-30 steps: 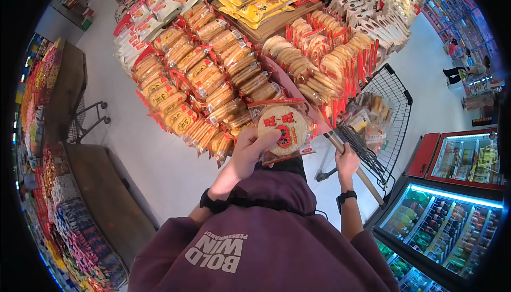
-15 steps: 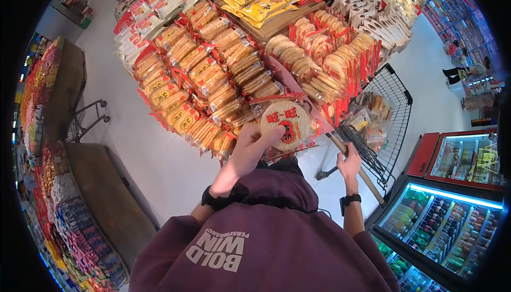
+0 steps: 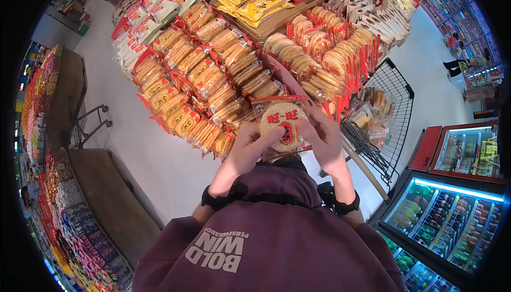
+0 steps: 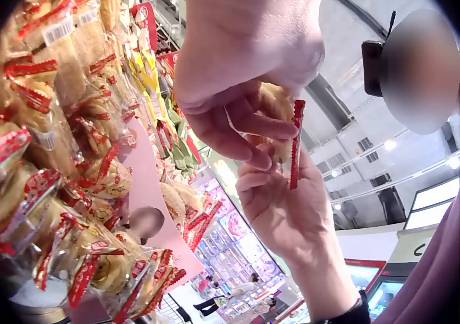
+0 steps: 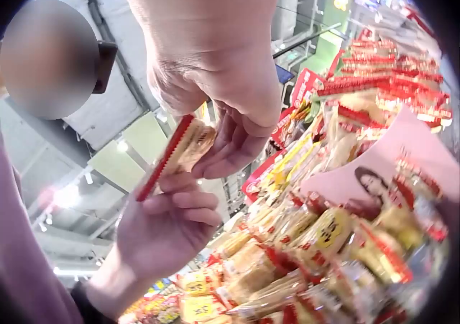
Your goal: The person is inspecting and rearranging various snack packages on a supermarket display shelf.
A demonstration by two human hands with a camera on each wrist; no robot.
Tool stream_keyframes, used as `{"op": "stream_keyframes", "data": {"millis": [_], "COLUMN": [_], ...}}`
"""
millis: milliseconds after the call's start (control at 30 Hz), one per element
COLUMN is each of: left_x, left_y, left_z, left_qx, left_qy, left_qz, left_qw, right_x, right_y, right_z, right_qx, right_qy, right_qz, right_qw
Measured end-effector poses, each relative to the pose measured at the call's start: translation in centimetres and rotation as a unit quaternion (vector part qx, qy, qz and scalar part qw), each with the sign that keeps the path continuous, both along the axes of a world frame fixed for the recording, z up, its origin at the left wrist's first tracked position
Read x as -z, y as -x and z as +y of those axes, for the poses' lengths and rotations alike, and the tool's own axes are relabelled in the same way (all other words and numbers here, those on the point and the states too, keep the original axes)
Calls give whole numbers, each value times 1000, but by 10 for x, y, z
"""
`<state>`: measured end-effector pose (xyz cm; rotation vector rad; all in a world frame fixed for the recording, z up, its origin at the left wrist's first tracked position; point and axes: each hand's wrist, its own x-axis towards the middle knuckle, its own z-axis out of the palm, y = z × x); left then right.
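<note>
A clear packet of round rice crackers (image 3: pixel 279 110) with red print and red edges is held up in front of the chest. My left hand (image 3: pixel 249 144) pinches its left side, thumb across the front and fingers behind. From the other side my right hand (image 3: pixel 326 138) holds the right edge, its thumb also on the front. In the left wrist view the packet's red sealed edge (image 4: pixel 297 144) faces sideways between both hands. The right wrist view shows the left hand's (image 5: pixel 169 230) fingers under the packet (image 5: pixel 188 148).
A display stand with rows of packaged crackers (image 3: pixel 207 76) stands just ahead, divided by a pink board (image 3: pixel 285 73). On the right are a shopping cart (image 3: pixel 402 92) holding bagged goods and lit drink fridges (image 3: pixel 447 217). A brown shelf unit (image 3: pixel 106 196) stands on the left.
My right hand has let go of the cart handle and come left to the packet's right edge. The left hand keeps its pinch on the packet, nearly in the same place.
</note>
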<state>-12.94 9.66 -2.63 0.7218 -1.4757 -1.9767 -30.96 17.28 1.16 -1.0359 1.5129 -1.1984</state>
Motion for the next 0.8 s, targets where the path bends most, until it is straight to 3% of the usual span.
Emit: {"op": "stream_keyframes", "data": {"millis": [100,200,400,600,700,800], "left_x": [-5,-14,-14,-9,-15,-9], "left_y": [-6,-4,-4,-1,-2,-5], "left_z": [-1,-8,-22,-18,-13,-1], "left_qx": [2,-62,-160,-184,-175,-154], "left_qy": [-20,222,509,537,495,294], "left_qz": [-15,-89,-103,-64,-65,-73], "left_qw": [1000,969,839,821,849,940], "right_x": [-1,9,19,21,15,13], "right_y": [-9,-6,2,6,1,-15], "right_z": [-4,-2,-6,-10,-3,2], "right_qx": [-6,20,-59,-66,-42,40], "right_qy": [60,68,233,299,196,103], "right_qz": [-96,-68,48,113,87,-3], "right_qw": [994,995,970,945,976,994]}}
